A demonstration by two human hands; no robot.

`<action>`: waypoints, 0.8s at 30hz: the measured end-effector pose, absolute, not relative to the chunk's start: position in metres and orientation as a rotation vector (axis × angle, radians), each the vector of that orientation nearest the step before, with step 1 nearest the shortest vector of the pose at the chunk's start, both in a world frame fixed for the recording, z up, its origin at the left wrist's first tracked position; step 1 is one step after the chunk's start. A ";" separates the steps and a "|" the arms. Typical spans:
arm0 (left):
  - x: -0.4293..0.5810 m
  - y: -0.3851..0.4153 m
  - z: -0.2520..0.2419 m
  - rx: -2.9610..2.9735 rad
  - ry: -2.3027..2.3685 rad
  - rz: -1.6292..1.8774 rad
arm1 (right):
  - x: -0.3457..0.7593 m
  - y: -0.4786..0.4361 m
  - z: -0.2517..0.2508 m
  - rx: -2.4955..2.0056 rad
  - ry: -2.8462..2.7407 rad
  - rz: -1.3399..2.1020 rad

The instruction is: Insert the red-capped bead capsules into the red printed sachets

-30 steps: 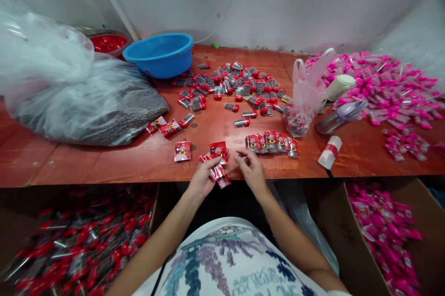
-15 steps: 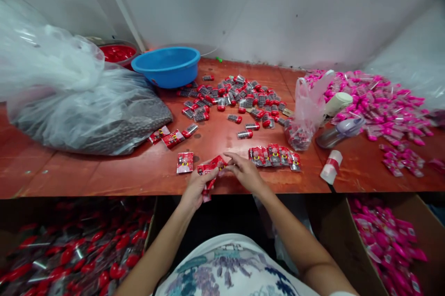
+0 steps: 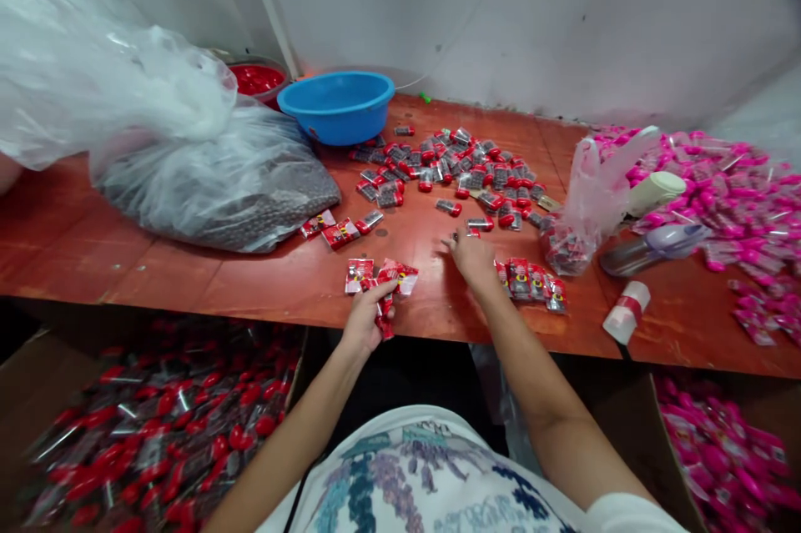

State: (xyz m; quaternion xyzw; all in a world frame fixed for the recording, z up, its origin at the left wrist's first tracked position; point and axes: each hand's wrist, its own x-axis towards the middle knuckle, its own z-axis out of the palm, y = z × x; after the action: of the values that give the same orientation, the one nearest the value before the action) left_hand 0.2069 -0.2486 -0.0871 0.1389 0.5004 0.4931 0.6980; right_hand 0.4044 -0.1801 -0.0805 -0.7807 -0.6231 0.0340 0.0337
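My left hand (image 3: 365,318) is closed around several red printed packets (image 3: 389,276), fanned out just above the table's front edge. Beside them, another red printed packet (image 3: 359,273) lies flat. My right hand (image 3: 472,256) reaches over the table with thumb and forefinger apart. It is at a small clear container with a red cap (image 3: 466,233), partly hidden by the fingers; whether they touch it I cannot tell. Under my right wrist is a row of red packets (image 3: 536,281). Beyond lies a heap of the small red-capped containers (image 3: 444,159), filled with something dark.
A large clear plastic bag of dark contents (image 3: 231,191) sits left, with a blue basin (image 3: 338,112) behind it. Rightward stand a small pink bag (image 3: 579,220), a lilac-lidded bottle (image 3: 654,249), a white roll (image 3: 627,309) and pink items (image 3: 744,199). Filled boxes are below.
My right hand has left the packets in my left hand and moved forward to the small red-capped container. The view has shifted to the left.
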 end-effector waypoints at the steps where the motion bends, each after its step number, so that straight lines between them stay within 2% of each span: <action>1: 0.206 -0.249 -0.087 0.291 1.112 1.092 | 0.400 -0.178 -0.084 -2.429 -1.928 0.073; 10: 0.201 -0.251 -0.085 0.271 1.082 1.060 | 0.371 -0.225 -0.106 -2.169 -2.119 0.034; 19: 0.207 -0.257 -0.083 0.196 1.035 1.049 | 0.375 -0.224 -0.121 -2.134 -1.985 0.043; 24: 0.205 -0.259 -0.083 0.232 1.033 1.038 | 0.377 -0.216 -0.121 -1.960 -1.854 0.103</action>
State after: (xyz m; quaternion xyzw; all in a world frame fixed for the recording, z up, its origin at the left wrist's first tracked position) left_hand 0.2053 -0.2592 -0.0834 0.1055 0.4706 0.4726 0.7376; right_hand 0.3770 -0.2161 -0.1213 -0.7084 -0.6700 0.0372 0.2190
